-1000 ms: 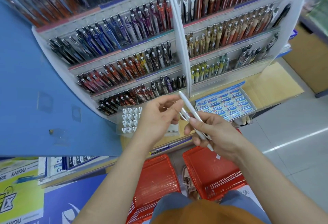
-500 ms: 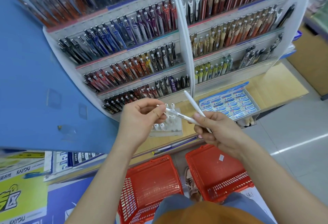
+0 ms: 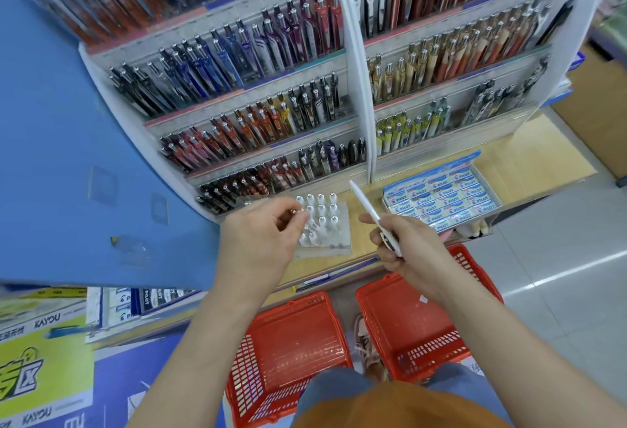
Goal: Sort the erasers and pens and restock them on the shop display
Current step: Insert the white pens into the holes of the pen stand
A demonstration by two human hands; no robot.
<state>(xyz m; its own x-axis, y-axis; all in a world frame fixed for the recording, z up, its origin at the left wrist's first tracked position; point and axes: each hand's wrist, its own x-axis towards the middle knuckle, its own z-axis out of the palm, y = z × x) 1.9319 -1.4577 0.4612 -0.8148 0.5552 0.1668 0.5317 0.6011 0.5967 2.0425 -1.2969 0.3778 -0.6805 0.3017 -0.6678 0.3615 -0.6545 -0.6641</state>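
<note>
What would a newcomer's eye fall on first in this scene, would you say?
The tiered rack of pens fills the upper picture. In front of it, the right hand holds a white pen while the left hand reaches over a clear tray of white pens. Two red baskets sit on the floor below.

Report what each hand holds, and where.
Right hand grips a white pen by its lower half. Left hand curls over the pen tray; its hold cannot be told.
</note>
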